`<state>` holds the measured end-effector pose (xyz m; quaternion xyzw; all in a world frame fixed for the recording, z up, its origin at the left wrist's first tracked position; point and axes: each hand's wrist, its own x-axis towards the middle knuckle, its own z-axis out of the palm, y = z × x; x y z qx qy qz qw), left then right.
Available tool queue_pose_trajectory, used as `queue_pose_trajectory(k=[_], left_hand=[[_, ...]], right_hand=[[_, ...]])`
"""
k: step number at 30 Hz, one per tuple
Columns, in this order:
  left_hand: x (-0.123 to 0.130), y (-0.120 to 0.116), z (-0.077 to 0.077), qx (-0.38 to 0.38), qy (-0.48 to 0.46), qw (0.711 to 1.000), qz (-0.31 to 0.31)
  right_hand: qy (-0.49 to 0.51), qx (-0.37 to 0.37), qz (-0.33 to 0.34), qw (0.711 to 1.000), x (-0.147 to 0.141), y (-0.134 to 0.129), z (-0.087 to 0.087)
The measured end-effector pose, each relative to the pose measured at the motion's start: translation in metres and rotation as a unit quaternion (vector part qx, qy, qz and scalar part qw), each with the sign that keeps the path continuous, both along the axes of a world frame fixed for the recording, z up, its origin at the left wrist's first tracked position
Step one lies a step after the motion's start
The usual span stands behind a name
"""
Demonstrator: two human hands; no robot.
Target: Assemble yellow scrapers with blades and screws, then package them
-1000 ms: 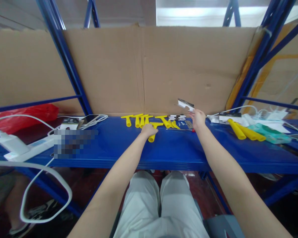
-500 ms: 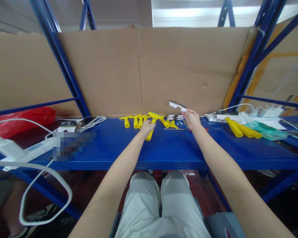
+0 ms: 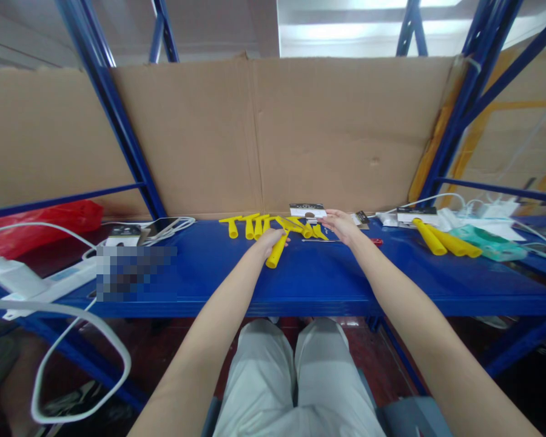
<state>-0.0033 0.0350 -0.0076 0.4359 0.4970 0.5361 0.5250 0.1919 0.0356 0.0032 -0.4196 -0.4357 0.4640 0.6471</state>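
Observation:
My left hand (image 3: 270, 240) is closed around a yellow T-shaped squeegee (image 3: 278, 252), its tubular handle slanting down toward me. My right hand (image 3: 341, 226) pinches the right end of a black-and-white card (image 3: 306, 210) with a notch in its lower edge. The card is upright, just behind and to the right of the squeegee's head. On the blue shelf (image 3: 318, 279), several like yellow squeegees (image 3: 250, 227) lie in a row left of my left hand. Smaller yellow pieces (image 3: 317, 232) lie between my hands, partly covering one another.
A thin rod with a red handle (image 3: 377, 241) lies beneath my right hand. More yellow handles (image 3: 430, 238) and a teal packet (image 3: 486, 241) sit at the right. A power strip (image 3: 68, 278), white cables and a red bag (image 3: 45, 224) are left. Cardboard (image 3: 186, 139) walls the back.
My right hand has brought the card down and left, close to the squeegee. My left hand has tilted the squeegee, its head now turned more toward the card.

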Motion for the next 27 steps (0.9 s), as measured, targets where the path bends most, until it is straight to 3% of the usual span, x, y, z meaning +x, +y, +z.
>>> queue_pose_trajectory(k=[3,10,20,27], left_hand=[[-0.001,0.001,0.002,-0.057,0.058,0.996,-0.033],[-0.002,0.001,0.005,-0.066,0.013,0.997,-0.027],[-0.017,0.013,0.01,0.006,-0.159,0.976,0.147],[-0.023,0.014,0.012,0.018,-0.222,0.95,0.217]], right_hand=[[-0.003,0.001,0.006,1.0,-0.001,-0.002,-0.001],[-0.008,0.01,0.031,0.999,-0.004,-0.005,0.001],[-0.013,0.022,0.068,0.997,-0.004,-0.005,0.001],[-0.025,0.013,0.06,0.998,-0.004,-0.005,0.0]])
